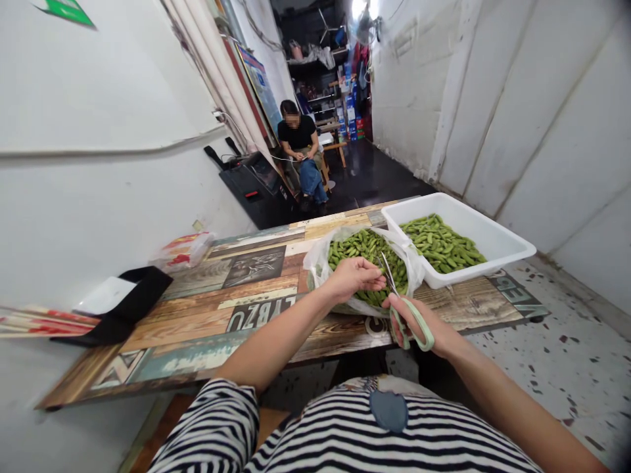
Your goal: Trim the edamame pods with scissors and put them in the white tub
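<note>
My right hand (411,322) is wrapped around the pale green handles of a pair of scissors (421,323), whose metal blades stand apart and point up over the bag. Close to the blades, my left hand (357,276) pinches a small green edamame pod, mostly hidden by the fingers. Below both hands, a clear plastic bag (319,255) lies open on the table, full of edamame pods (357,246). To its right, a white plastic tub (503,236) holds more edamame pods (444,243).
The patterned wooden table (197,335) carries a black holder (142,295) with chopsticks (44,322) at left and a plastic packet (182,249) against the wall. Beyond the table, a seated person (300,141) looks down beside a black appliance (256,184).
</note>
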### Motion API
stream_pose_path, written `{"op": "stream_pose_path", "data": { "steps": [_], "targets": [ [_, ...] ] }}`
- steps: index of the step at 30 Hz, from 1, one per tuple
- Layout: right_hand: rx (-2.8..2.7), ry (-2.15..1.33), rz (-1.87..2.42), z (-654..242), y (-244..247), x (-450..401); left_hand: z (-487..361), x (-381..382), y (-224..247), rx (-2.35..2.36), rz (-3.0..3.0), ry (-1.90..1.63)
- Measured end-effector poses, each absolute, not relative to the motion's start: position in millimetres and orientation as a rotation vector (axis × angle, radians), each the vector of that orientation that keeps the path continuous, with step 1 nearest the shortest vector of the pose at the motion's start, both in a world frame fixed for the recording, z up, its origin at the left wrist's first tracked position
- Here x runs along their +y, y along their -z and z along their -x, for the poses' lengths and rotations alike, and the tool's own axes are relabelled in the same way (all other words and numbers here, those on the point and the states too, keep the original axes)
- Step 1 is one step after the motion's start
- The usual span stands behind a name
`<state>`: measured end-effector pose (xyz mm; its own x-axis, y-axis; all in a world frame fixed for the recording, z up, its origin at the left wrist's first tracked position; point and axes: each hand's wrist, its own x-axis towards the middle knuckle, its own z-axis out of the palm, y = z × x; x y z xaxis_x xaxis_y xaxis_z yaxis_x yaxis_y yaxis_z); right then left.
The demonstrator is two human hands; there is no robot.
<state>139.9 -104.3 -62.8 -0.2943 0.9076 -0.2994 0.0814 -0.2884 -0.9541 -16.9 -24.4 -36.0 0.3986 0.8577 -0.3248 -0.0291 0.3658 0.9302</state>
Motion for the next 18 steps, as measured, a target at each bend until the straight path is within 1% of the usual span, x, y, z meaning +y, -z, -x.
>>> {"op": "stream_pose_path", "data": {
  "steps": [2, 4, 7, 9, 11, 15, 18],
  "targets": [
    [-1.234, -1.669, 1.386, -138.3, 61.2, -103.3, 20.7, -23.5, 31.7, 1.029, -1.035, -0.691],
    [-1.182, -1.675, 1.448, -138.0, 61.1, -103.2, 28.2, -16.6, 24.0, 1.074, -1.023, -0.744],
    [-1.169, -1.702, 1.381, -139.5, 62.2, -105.2, 42.9, 3.5, 9.9, 1.113, -0.963, -0.943],
    [-1.149, -1.756, 1.317, -141.0, 62.8, -107.2, 51.2, 18.2, 4.1, 1.145, -0.961, -0.965],
    [-1.123, -1.797, 1.292, -142.4, 63.5, -108.6, 56.0, 30.2, 5.0, 1.215, -1.100, -0.854],
    [-1.116, -1.805, 1.259, -145.6, 67.1, -108.6, 57.4, 47.1, 23.7, 1.352, -1.808, -0.520],
    [-1.133, -1.795, 1.241, -147.8, 71.4, -108.1, 56.5, 58.6, 34.2, 1.305, -2.224, -0.393]
  ]
}}
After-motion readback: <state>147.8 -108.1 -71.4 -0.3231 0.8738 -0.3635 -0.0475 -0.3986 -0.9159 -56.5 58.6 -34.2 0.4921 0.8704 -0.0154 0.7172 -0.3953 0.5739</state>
